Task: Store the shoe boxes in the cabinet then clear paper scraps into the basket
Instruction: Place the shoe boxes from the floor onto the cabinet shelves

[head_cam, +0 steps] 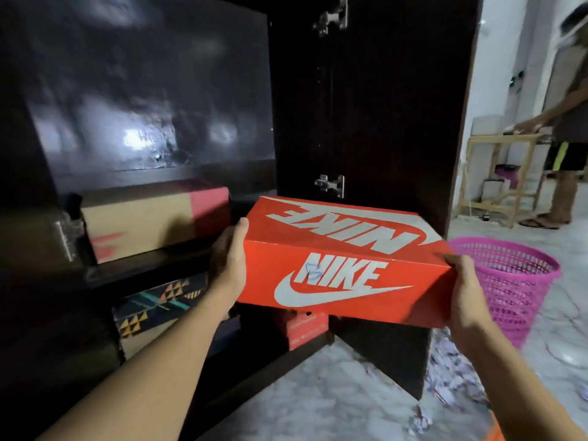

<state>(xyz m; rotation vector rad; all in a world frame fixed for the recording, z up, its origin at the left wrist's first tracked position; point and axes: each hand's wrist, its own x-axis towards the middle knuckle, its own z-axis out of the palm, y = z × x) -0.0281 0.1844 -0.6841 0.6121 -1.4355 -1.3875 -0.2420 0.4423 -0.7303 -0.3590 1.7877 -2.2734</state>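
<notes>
Both hands hold an orange Nike shoe box [345, 262] in the middle of the frame, in front of the open dark cabinet [143, 90]. The left hand [229, 261] is wrapped around the box's left end, thumb up on the lid edge; its grip is closed on the box. The right hand [467, 289] clasps the right end, thumb lying on the lid corner, its grip likewise closed on the box. The box is tilted, its right end lower, with the lid logo upside down to the camera.

Left of centre, a tan and red shoe box [156, 221] sits on a cabinet shelf. Below it, on a lower shelf, lies a box with a triangle pattern [159, 308]. A small red box [300, 327] shows just under the held box, at the cabinet's bottom edge. The open cabinet door [381, 106] stands upright behind the held box.

At the right, a pink plastic basket [509, 281] stands on the marble floor [318, 393], just beside the right hand in the frame. Paper scraps [451, 374] lie heaped on the floor at lower right, near the door's bottom edge. In the upper right, another person [563, 148] stands by a wooden frame worktop [496, 173].
</notes>
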